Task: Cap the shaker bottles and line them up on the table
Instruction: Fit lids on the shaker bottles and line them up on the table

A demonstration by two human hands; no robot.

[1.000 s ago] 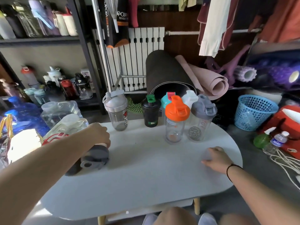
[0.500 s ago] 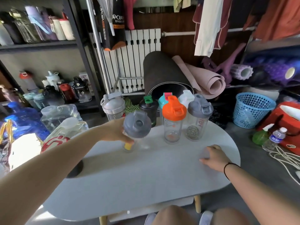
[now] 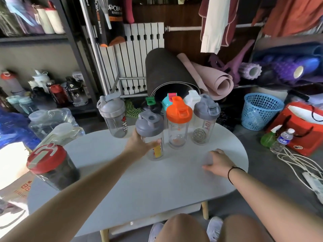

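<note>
My left hand [image 3: 139,143] grips a clear shaker bottle with a grey cap [image 3: 151,133] and a yellow label, standing upright on the white oval table [image 3: 157,180] just left of the orange-capped bottle [image 3: 178,123]. A grey-capped bottle with a wire ball [image 3: 203,121] stands right of that. Behind them are a green-capped black bottle [image 3: 150,102], a teal-capped one [image 3: 167,100] and a white one [image 3: 191,98]. A light-grey-capped bottle [image 3: 115,117] stands at the back left. A dark bottle with a red cap [image 3: 50,165] sits at the table's left edge. My right hand [image 3: 218,162] rests flat on the table.
A blue basket [image 3: 260,110], a green spray bottle [image 3: 268,137], a small water bottle [image 3: 282,140] and white cables [image 3: 300,165] lie on the floor at the right. Rolled mats [image 3: 174,75] lean behind the table. Large water jugs [image 3: 50,121] and a shelf of bottles [image 3: 43,91] stand at the left.
My left hand carried the grey-capped bottle from the table's left side to the row and stood it upright beside the orange-capped one. The right hand stayed put.
</note>
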